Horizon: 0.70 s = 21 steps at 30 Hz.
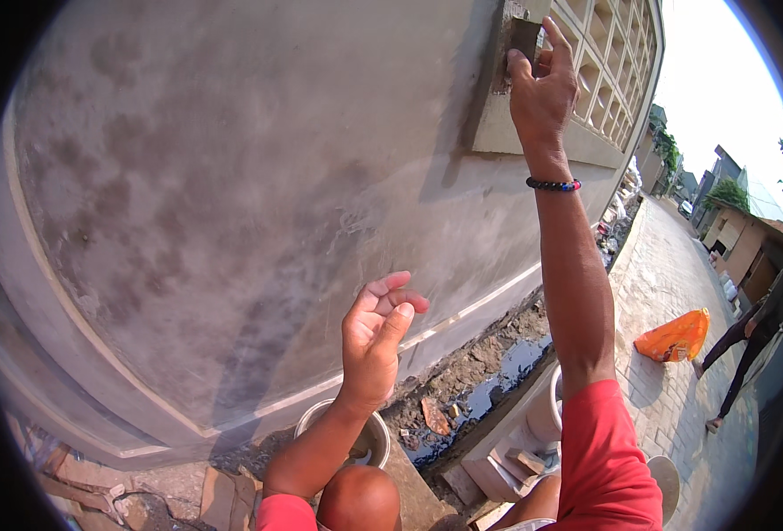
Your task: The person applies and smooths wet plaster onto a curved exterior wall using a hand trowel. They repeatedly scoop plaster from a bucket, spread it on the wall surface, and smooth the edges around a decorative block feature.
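My right hand (546, 93) reaches up to the raised cement border (493, 124) of a lattice opening in the wall. Between its thumb and fingers is a small dark brown rectangular block (525, 37), held against the face of the border. Whether the block is foam or wood I cannot make out. In front of the grey plastered wall (232, 177), my left hand (376, 336) hangs in the air with fingers loosely bent and apart, holding nothing. Darker, damp-looking patches mark the plaster to the left.
Below my left forearm stands a pale bucket (376, 435). A muddy ditch with water (502, 380) runs along the wall's foot. Another white bucket (546, 407) is beside my right arm. On the paved lane (675, 301) are an orange sack (673, 336) and a person in dark clothes (750, 341).
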Available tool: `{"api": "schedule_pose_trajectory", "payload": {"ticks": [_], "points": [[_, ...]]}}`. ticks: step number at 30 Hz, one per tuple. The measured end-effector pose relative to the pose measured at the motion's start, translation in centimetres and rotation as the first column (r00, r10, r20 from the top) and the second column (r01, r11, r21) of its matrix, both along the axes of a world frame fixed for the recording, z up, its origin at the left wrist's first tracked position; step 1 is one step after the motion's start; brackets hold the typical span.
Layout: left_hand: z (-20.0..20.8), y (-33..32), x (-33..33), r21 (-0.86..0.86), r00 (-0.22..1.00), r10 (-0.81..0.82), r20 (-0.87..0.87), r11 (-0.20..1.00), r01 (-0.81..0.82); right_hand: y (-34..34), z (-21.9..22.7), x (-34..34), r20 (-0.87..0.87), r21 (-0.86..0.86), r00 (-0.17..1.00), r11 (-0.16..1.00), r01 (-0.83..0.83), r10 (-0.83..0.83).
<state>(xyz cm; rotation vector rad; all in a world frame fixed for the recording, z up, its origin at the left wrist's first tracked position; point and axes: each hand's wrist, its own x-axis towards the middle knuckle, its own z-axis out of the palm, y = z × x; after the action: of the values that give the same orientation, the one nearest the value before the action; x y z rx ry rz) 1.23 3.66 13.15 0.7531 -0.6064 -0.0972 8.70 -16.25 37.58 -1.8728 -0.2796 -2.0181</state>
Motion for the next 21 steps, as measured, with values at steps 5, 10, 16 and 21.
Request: {"api": "schedule_pose_trajectory", "payload": {"ticks": [5, 10, 16, 21], "points": [[-0.6, 1.2, -1.3, 0.025, 0.998, -0.069, 0.0, 0.997, 0.069, -5.0, -6.2, 1.9, -0.203, 0.188, 0.967, 0.963, 0.195, -0.156], [-0.5, 2.4, -3.3, 0.094, 0.993, -0.107, 0.058, 0.99, 0.102, -10.6, -7.2, -0.1, -0.096, 0.363, 0.995, 0.931, 0.047, -0.013], [-2.8, 0.4, -6.1, 0.341, 0.931, -0.262, 0.253, 0.925, 0.168, 0.1, -2.5, 0.1, 0.003, -0.034, 1.0, 0.999, 0.027, -0.027], [-4.1, -1.3, -7.3, 0.475, 0.874, -0.357, 0.33, 0.863, 0.172, -7.9, -6.3, 2.8, -0.151, 0.133, 0.959, 0.956, 0.26, -0.24]]}}
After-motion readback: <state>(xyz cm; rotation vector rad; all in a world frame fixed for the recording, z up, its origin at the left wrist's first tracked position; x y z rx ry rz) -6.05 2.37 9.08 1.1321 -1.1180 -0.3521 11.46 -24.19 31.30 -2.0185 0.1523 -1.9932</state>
